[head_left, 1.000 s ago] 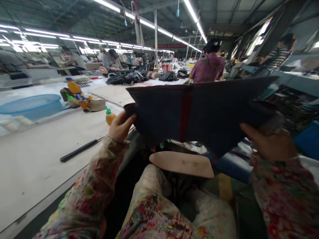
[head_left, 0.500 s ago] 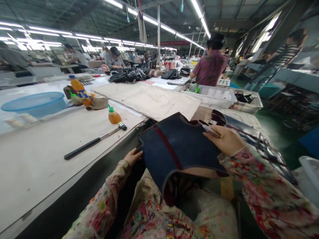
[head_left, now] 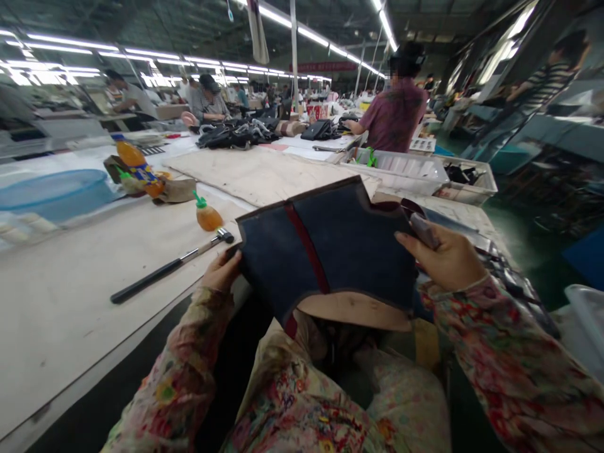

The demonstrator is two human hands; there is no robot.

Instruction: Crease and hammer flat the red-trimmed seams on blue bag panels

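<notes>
A dark blue leather-like panel (head_left: 352, 242) with a dark red stripe and cut-out edges is held up over my lap. My left hand (head_left: 221, 272) pinches its left edge, thumb in front. At the right edge my right hand (head_left: 448, 257) is closed on the panel, thumb along its face. A small greyish block or folded scrap (head_left: 425, 231) also sits between the right fingers; its kind is unclear. Below the panel's curved lower cut-out shows a tan inner layer (head_left: 352, 309). The fingertips behind the panel are hidden.
Left on the table (head_left: 85, 251) lie a hammer (head_left: 155, 275) and a green-tipped squeeze bottle (head_left: 208, 217). Farther back are an orange drink bottle (head_left: 134, 162) and a blue basin (head_left: 56, 192). White bins (head_left: 401, 173) stand ahead right. A co-worker (head_left: 394, 113) stands beyond.
Both hands have raised the panel and turned its face more toward me. My left hand has moved up and left, my right hand slightly right. The view has shifted slightly.
</notes>
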